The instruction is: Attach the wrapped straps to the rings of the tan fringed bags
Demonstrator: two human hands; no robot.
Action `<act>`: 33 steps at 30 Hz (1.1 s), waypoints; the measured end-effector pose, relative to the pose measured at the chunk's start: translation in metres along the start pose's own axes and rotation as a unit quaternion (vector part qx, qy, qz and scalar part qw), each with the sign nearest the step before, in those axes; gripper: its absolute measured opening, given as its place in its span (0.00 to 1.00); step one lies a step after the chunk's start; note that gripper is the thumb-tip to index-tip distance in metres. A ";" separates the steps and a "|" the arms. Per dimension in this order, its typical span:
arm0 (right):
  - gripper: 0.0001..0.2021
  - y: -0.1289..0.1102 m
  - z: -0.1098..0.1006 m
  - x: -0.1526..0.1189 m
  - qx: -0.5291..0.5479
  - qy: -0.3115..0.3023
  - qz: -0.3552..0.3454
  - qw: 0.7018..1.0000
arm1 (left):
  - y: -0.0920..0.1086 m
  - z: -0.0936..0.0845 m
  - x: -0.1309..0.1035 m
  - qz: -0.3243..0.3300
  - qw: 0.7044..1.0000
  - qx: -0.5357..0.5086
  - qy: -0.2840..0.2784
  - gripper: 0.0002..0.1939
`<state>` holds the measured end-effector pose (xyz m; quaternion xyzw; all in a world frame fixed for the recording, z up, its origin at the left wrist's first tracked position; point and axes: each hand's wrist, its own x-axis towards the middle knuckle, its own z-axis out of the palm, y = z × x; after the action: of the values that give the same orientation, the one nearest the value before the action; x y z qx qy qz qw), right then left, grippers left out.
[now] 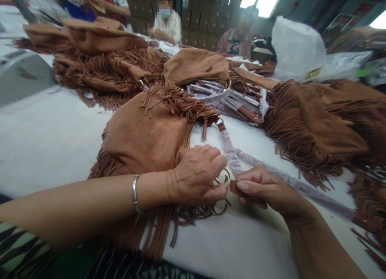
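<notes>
A brown fringed suede handbag (144,130) lies on the white table in front of me, its zip pull (204,130) hanging near the opening. Fingers bent, my left hand (202,174) grips a gold-coloured metal ring (224,175) at the bag's near end. The thumb and fingers of my right hand (262,188) pinch the brown leather end of a strap (234,186) close beside that ring. Behind both hands runs a plastic-wrapped strap (229,148), joined to the bag's far end. My palms and part of the ring are hidden.
More fringed bags are heaped at the left (102,66) and right (325,118). Several plastic-wrapped straps (238,100) lie beyond the bag. A clear plastic bag (297,50) stands at the back right. Across the white table (45,142) a masked person (167,23) and other people sit.
</notes>
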<state>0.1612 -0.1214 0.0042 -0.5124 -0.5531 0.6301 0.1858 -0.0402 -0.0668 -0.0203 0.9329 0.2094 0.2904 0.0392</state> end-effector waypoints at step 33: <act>0.14 0.002 0.019 0.011 0.083 0.220 -0.101 0.967 | -0.005 0.001 0.006 -0.055 0.986 -0.158 -0.001 0.08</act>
<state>0.1414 -0.1228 -0.0047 -0.5625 -0.4938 0.5234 0.4072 -0.0370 -0.0597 -0.0191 0.9025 0.2118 0.3161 0.2019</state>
